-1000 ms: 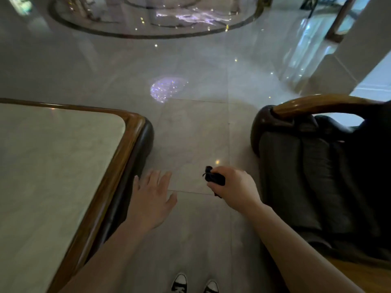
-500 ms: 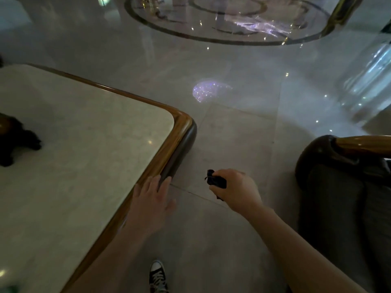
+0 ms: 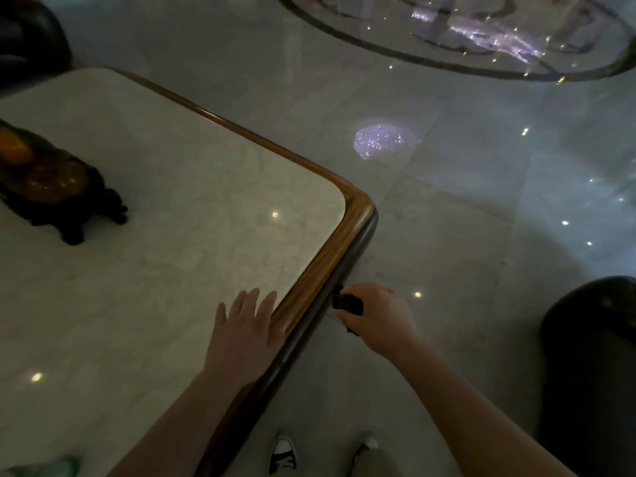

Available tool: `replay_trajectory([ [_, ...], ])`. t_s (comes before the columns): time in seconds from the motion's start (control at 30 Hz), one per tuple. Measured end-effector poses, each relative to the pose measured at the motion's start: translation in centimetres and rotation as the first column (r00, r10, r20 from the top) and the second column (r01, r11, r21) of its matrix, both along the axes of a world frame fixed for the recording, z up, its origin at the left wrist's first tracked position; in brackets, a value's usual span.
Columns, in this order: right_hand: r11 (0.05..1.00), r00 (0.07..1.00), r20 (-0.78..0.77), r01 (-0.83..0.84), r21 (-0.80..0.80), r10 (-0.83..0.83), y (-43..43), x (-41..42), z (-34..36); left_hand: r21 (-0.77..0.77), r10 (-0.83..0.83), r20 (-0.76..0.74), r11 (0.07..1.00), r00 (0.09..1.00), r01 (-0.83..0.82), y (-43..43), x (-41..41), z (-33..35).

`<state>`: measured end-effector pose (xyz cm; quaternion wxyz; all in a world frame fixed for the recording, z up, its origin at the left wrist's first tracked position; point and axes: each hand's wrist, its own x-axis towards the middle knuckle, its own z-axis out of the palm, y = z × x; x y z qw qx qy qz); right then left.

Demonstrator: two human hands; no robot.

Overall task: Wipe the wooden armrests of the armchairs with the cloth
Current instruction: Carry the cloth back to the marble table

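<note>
right hand [image 3: 377, 313]: fist closed round dark cloth [image 3: 347, 304], just off the table edge [image 3: 330, 256]
left hand [image 3: 246, 330]: fingers spread flat, empty, over tabletop near corner
armchair [image 3: 592, 339]: dark rounded end, right side; wooden armrest not visible
relation: chair lies right of cloth hand, which is nearer

cloth [image 3: 347, 303]: I see it dark, bunched up, gripped in right fist [image 3: 377, 316]
armchair [image 3: 592, 366]: dark, at right edge
</note>
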<state>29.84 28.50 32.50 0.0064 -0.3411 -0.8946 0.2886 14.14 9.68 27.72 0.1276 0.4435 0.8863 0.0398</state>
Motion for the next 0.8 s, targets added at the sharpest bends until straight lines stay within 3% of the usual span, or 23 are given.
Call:
replay_trajectory([
  [0.37, 0.961, 0.965, 0.035, -0.255, -0.11, 0.26, 8.2, -12.0, -7.3, -0.074, 0.244, 0.022, 0.967, 0.969, -0.242, 5.2, -6.9, -5.8],
  [0.53, 0.939, 0.946, 0.107, -0.282, -0.195, 0.307, 12.5, -17.0, -13.5, -0.098, 0.337, 0.037, 0.938, 0.941, -0.332, 8.7, -10.6, -11.1],
  [0.8, 0.93, 0.934, 0.109, -0.317, -0.188, 0.341, 14.3, -25.8, -26.2, -0.114, 0.41, 0.069, 0.909, 0.909, -0.401, 11.6, -17.1, -23.7],
])
